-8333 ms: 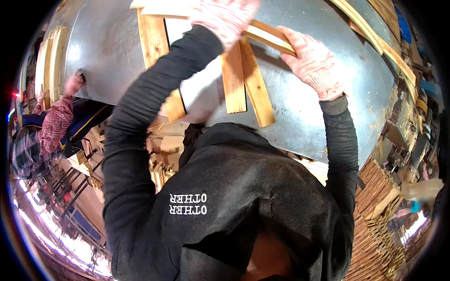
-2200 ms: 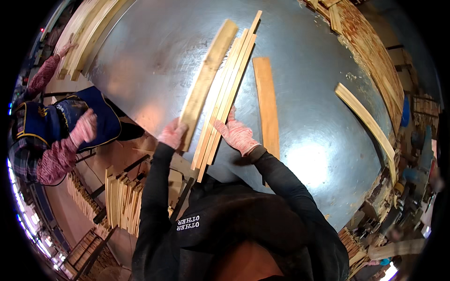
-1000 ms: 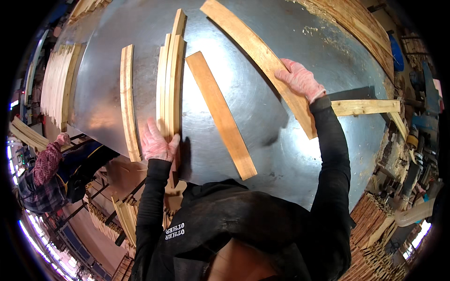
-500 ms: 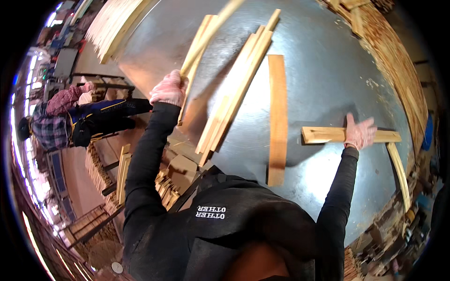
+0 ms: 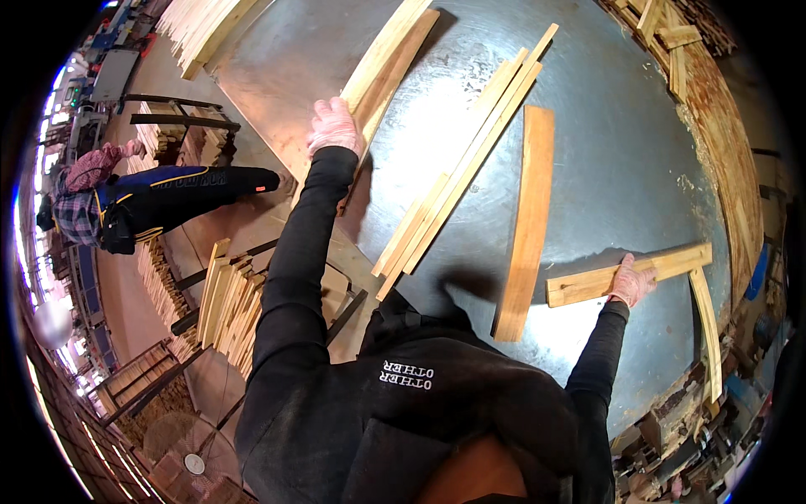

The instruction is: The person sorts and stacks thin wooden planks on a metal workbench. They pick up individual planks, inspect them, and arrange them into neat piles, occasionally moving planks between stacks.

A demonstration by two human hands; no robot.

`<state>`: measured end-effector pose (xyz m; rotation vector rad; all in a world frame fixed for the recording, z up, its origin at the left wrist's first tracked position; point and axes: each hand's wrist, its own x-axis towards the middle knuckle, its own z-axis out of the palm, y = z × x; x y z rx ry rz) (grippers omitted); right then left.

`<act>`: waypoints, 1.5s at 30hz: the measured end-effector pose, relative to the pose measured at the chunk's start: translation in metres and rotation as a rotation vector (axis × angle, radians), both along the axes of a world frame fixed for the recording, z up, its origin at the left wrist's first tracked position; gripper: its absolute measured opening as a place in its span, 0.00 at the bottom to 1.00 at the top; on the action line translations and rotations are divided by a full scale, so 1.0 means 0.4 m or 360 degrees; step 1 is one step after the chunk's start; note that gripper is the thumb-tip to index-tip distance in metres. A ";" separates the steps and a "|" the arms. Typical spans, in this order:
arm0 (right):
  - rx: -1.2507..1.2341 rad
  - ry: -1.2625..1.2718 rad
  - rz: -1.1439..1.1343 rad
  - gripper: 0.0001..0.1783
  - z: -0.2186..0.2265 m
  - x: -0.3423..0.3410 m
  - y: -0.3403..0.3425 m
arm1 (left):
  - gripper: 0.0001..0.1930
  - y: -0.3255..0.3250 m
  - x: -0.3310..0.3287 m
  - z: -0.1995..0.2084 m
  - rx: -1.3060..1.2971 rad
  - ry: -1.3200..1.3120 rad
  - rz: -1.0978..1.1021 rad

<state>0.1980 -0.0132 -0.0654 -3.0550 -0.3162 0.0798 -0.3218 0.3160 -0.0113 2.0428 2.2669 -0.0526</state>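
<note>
Woodwork across a metal-topped table

Both hands wear pink knitted gloves, and both are occupied with planks. At the left, the left hand is grasping the near end of a pale plank, which points away toward the far side. A shaded plank runs close along it, partly covered; I cannot tell whether the fingers touch this one too.

On the right, the right hand lies over a crosswise plank; whether it grips or only rests, I cannot tell. The right end of this plank is by a narrow curved strip, near the right edge of the table.

Between the hands, a group of thin strips lies slanting, with a browner plank to its right, apart from it. At the far left, a co-worker in plaid shirt stands beyond the stacked wood pieces.
</note>
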 end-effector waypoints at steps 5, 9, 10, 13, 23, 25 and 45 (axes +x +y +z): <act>-0.0096 -0.0044 0.1220 0.28 -0.148 0.001 0.025 | 0.50 0.042 -0.084 -0.022 -0.0008 0.0071 -0.0218; 0.2469 0.1875 0.0171 0.32 -0.135 -0.026 0.059 | 0.31 0.092 -0.139 0.020 -0.0207 -0.0104 -0.0152; 0.2793 0.2096 -0.0228 0.39 0.016 -0.089 0.091 | 0.32 0.109 -0.225 -0.020 -0.0407 0.0050 -0.0207; 0.3325 0.2747 -0.0454 0.46 0.205 -0.129 0.064 | 0.29 0.132 -0.191 -0.097 -0.0350 0.0025 -0.0323; 0.2838 0.2448 0.0319 0.32 0.332 -0.320 0.276 | 0.29 0.123 -0.178 -0.029 -0.0247 -0.0516 -0.0266; 0.2788 0.2650 0.0425 0.29 0.444 -0.411 0.380 | 0.29 0.113 -0.131 0.010 -0.0388 -0.0989 -0.0240; 0.1249 0.0119 0.2007 0.34 0.260 -0.383 0.757 | 0.36 0.104 -0.194 0.057 -0.0324 -0.0310 -0.0189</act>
